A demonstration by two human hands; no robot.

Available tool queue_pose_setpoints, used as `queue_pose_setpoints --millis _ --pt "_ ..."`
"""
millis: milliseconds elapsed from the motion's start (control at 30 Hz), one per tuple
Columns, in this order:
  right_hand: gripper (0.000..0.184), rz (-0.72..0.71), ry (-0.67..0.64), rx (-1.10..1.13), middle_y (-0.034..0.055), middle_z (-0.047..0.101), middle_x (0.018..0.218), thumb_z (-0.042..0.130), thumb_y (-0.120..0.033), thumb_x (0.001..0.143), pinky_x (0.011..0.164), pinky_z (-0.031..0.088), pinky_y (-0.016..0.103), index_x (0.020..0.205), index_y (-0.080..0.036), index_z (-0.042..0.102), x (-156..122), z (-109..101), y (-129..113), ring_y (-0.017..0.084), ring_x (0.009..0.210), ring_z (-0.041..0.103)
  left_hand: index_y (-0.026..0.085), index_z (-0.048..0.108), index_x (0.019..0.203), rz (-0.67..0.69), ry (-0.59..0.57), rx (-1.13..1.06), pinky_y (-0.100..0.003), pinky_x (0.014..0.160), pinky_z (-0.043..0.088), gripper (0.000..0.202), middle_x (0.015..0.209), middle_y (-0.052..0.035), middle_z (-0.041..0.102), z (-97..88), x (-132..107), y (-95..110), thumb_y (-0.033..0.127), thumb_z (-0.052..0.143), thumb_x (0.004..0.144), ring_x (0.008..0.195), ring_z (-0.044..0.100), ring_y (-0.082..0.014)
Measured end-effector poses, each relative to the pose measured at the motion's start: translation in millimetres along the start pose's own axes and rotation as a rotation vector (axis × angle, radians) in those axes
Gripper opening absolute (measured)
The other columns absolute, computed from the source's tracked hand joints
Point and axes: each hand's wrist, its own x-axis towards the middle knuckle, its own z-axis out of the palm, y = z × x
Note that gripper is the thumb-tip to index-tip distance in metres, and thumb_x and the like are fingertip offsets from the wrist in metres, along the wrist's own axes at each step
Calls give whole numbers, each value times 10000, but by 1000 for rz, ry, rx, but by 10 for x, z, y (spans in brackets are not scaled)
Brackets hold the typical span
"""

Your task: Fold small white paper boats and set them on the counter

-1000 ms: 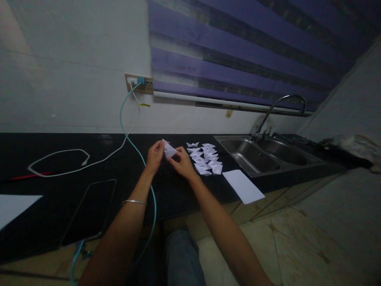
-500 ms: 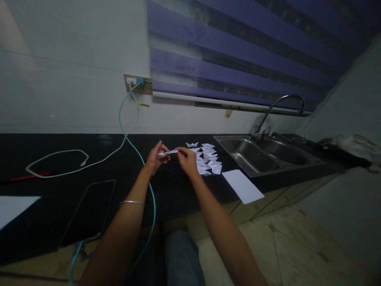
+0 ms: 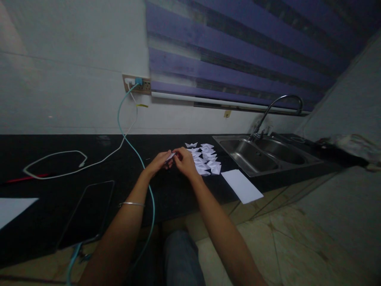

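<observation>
A small piece of folded white paper is held between my two hands above the black counter. My left hand grips it from the left, its fingers partly hidden behind the paper. From the right, my right hand pinches its other end, with the back of the hand toward me. Much of the paper is covered by my fingers, so its exact shape is unclear. Just right of my right hand stand several folded paper boats in a close group.
White paper sheets lie at the counter's front edge, near the steel sink with its tall faucet. On the left are a dark tablet, another white sheet and a white cable. A light-blue cable runs past my left wrist.
My hands have come closer together. The folded paper, earlier stretched flat between them, now shows less and sits tilted among my fingers.
</observation>
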Motion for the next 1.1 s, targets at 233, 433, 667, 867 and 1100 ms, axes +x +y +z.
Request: queue_pose_setpoints --millis 233,433,667,867,1100 --pt "493 161 57 450 14 582 910 582 -265 788 668 488 261 1261 -233 448 27 56 -23 140 760 573 148 589 744 -51 131 5 -210 381 295 556 486 7 480 32 54 4 686 457 796 404 448 -106" --pt "313 400 29 783 -12 588 755 613 -374 756 462 451 207 1019 -211 561 89 20 -5 112 572 557 162 602 725 -3 115 62 -238 400 317 552 477 -7 503 99 28 44 686 444 802 429 483 -134" --pt "282 533 -10 917 -16 600 720 626 -375 752 482 465 193 980 -209 610 84 7 44 96 581 566 152 650 769 53 156 245 -268 525 396 620 596 -44 616 100 12 30 703 369 819 567 556 -177" --pt "306 636 -96 892 -20 594 711 697 -405 696 516 456 193 911 -195 640 54 -10 30 81 583 548 134 667 807 81 153 309 -289 674 440 672 749 -82 683 88 -3 34 698 303 844 706 597 -208" --pt "328 600 -115 899 -49 516 590 694 -457 688 482 389 177 828 -164 651 51 -35 -32 60 504 466 129 686 794 83 166 322 -282 644 432 661 743 -93 694 100 12 -2 678 321 852 688 595 -208"
